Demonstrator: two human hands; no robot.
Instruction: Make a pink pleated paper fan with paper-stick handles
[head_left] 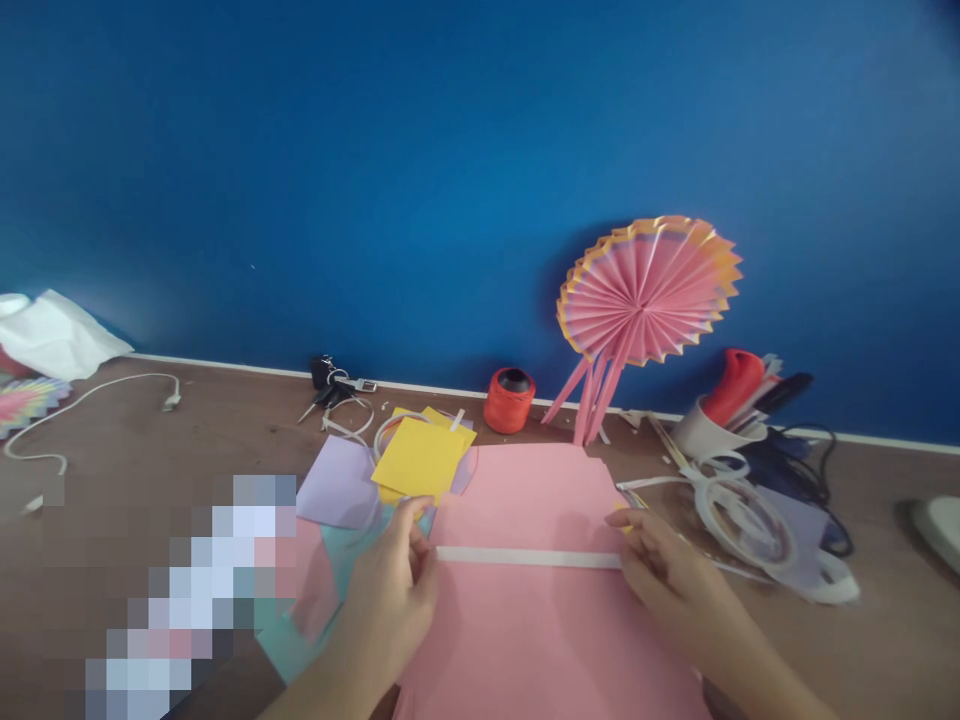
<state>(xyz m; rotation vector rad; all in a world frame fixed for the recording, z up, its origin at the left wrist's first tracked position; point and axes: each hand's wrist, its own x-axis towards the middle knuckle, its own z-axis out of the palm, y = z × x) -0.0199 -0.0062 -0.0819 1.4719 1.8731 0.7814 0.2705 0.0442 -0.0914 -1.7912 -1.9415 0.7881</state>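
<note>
A narrow white strip [529, 557] stretches straight across a large sheet of pink paper [555, 640]. My left hand [397, 575] pinches the strip's left end between thumb and fingers. At the other end, my right hand [660, 560] has its thumb and fingers closed on the strip near the sheet's right edge. Whether the strip is tape or paper, I cannot tell. Pink paper shows both above and below it. Beside my left hand lie yellow paper squares [420, 457], a lilac square [337, 482] and teal paper [289, 635].
A pink pleated paper rosette [649, 290] leans on the blue wall [375, 180]. Near it stands a spool of red thread [509, 400]. Keys [330, 385] lie further left. At right are a cup of tools [712, 430] and tape rolls [750, 520]. A white cable [112, 385] lies far left.
</note>
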